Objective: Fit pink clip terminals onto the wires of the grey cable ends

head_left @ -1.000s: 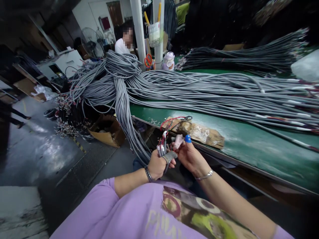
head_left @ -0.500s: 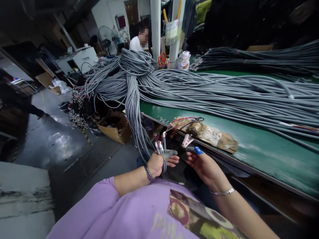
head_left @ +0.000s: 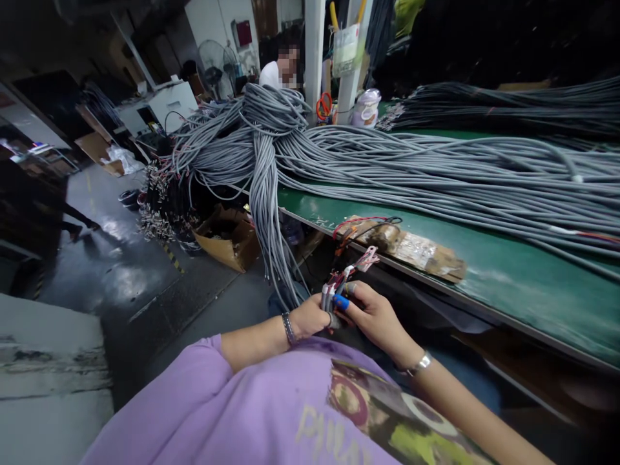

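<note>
My left hand (head_left: 310,316) is closed around a small bunch of grey cables (head_left: 327,302), their white-banded ends and thin coloured wires pointing up. Against this bunch, my right hand (head_left: 372,316) pinches a grey cable, with blue tape round its thumb and a grey covering on a finger. Just above the fingers is a pale pink clip (head_left: 369,258) by the bench edge, with thin red and dark wires running to it. Where the fingers meet, part of the cables is hidden.
A taped wooden block (head_left: 416,250) with red and black leads lies on the green bench (head_left: 504,290). Long grey cables (head_left: 436,165) cover its far side, and a tied bundle (head_left: 264,187) hangs over the edge. A cardboard box (head_left: 227,242) stands below. Another person (head_left: 272,74) is behind.
My right hand has moved left from beside the clip to the bunch in my left hand. Thin wires now run up to the clip, and the view has shifted slightly.
</note>
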Demonstrator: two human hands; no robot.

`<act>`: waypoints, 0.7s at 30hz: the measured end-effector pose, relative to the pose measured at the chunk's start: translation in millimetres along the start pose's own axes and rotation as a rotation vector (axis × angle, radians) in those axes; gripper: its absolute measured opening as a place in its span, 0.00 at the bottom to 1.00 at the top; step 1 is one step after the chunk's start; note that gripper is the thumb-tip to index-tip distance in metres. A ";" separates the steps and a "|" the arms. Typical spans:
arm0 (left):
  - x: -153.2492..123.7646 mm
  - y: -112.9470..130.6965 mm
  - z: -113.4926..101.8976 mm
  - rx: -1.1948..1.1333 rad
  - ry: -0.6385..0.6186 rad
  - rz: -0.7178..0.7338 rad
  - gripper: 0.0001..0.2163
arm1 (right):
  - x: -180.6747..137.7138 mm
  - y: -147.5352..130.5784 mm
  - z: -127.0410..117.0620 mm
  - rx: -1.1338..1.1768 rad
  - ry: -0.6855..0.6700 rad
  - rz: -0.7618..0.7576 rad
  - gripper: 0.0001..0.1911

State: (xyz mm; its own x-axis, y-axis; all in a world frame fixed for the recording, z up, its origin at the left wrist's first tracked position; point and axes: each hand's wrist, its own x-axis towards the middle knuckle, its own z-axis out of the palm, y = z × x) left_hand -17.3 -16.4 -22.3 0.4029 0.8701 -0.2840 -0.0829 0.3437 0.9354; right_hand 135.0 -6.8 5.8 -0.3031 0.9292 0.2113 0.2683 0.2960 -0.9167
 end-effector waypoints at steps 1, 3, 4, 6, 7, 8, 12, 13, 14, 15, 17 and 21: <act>-0.6 0.3 -1.6 -0.004 -0.014 -0.011 0.12 | 0.2 -0.3 1.4 0.010 -0.005 0.004 0.09; -2.3 2.4 -4.3 -0.016 -0.036 -0.036 0.15 | -0.6 0.3 4.0 0.058 -0.018 0.042 0.11; -3.4 4.0 -5.4 -0.025 -0.052 -0.050 0.16 | -1.7 0.9 5.1 0.090 -0.026 0.070 0.11; -5.3 7.3 -7.4 -0.064 -0.090 -0.068 0.18 | -4.5 2.2 6.9 0.157 -0.045 0.130 0.13; -6.0 8.7 -8.5 -0.093 -0.110 -0.068 0.19 | -6.2 2.9 7.6 0.187 -0.055 0.157 0.13; -6.5 9.8 -9.8 -0.119 -0.124 -0.062 0.19 | -7.8 3.6 8.1 0.212 -0.063 0.179 0.13; -7.2 13.3 -16.7 -0.130 -0.098 -0.004 0.18 | -13.6 7.2 9.3 0.324 -0.059 0.219 0.15; -7.6 14.8 -18.1 -0.111 -0.096 0.008 0.18 | -14.7 8.2 9.5 0.340 -0.051 0.213 0.15; -8.4 16.8 -19.1 -0.090 -0.102 0.018 0.18 | -15.7 9.1 9.7 0.346 -0.042 0.199 0.15; -9.5 19.6 -19.6 -0.067 -0.119 0.024 0.18 | -16.6 9.6 9.9 0.342 -0.035 0.182 0.14; -13.0 26.8 -19.6 -0.018 -0.157 0.032 0.18 | -18.1 9.3 9.8 0.324 -0.030 0.147 0.15; -26.2 40.5 -24.7 -0.002 -0.100 0.139 0.20 | -20.3 6.0 3.7 0.291 0.049 0.117 0.16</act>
State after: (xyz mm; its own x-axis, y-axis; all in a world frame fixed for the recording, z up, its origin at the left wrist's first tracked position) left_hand -53.7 -16.6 17.8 0.4764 0.8697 -0.1290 -0.1457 0.2228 0.9639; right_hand 139.3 -24.7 -5.3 -0.2393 0.9649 0.1081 0.0235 0.1170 -0.9929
